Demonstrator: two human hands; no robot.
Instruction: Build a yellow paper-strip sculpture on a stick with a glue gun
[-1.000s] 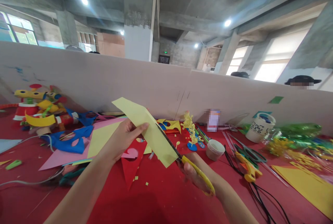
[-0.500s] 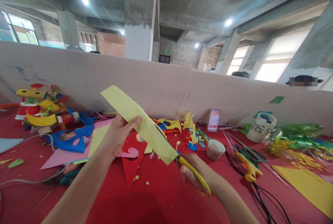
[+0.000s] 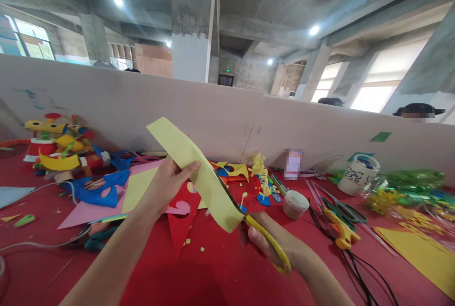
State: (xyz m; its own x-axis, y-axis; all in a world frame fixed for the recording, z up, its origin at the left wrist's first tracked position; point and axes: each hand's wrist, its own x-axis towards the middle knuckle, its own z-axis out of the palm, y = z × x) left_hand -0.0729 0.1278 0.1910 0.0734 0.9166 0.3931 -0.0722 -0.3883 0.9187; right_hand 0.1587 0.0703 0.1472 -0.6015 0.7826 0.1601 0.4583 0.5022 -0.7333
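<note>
Head view: left hand [image 3: 167, 184] pinches yellow paper strip [image 3: 194, 168] aloft at 12 o'clock, keeping it taut for blades. Right hand [image 3: 275, 244], grip closed round yellow scissors [image 3: 265, 239], bites strip's 5 o'clock end above red tabletop [image 3: 220, 273].

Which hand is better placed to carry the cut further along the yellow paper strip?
Right. The right hand already grips the yellow-handled scissors, whose blades meet the lower edge of the yellow paper strip. The left hand is busy pinching the strip midway, holding it up.
</note>
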